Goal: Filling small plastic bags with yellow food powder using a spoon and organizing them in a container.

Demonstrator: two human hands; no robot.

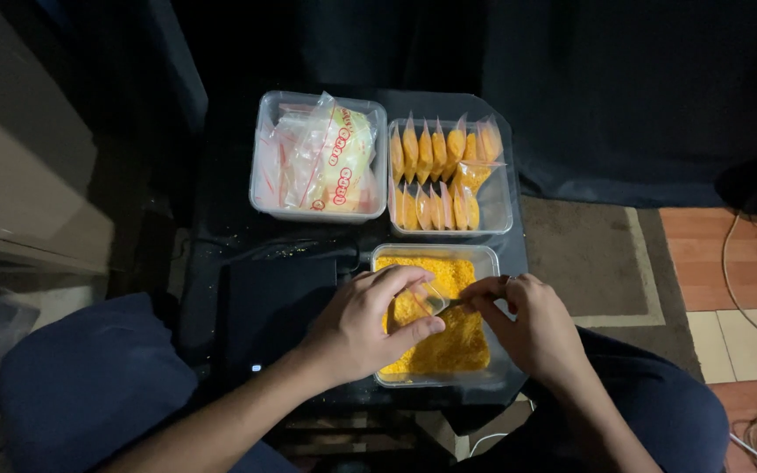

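Observation:
My left hand (370, 328) holds a small clear plastic bag (422, 302) open over a clear tub of orange-yellow crumbs (457, 346). My right hand (532, 324) grips a metal spoon (449, 304) whose bowl points into the bag's mouth. Both hands hover above the tub (378, 378) on a dark low table (221, 219). Behind it, a second tub (497, 219) holds rows of filled small bags of the same crumbs (435, 166). A third tub (265, 197) at the back left holds a stack of empty bags with red print (330, 158).
A black flat device (269, 307) lies left of the crumb tub, with a few crumbs scattered behind it. My knees in dark trousers flank the table. A cardboard box (19, 166) stands at left. Cables (746, 289) run over the tiled floor at right; a dark curtain hangs behind.

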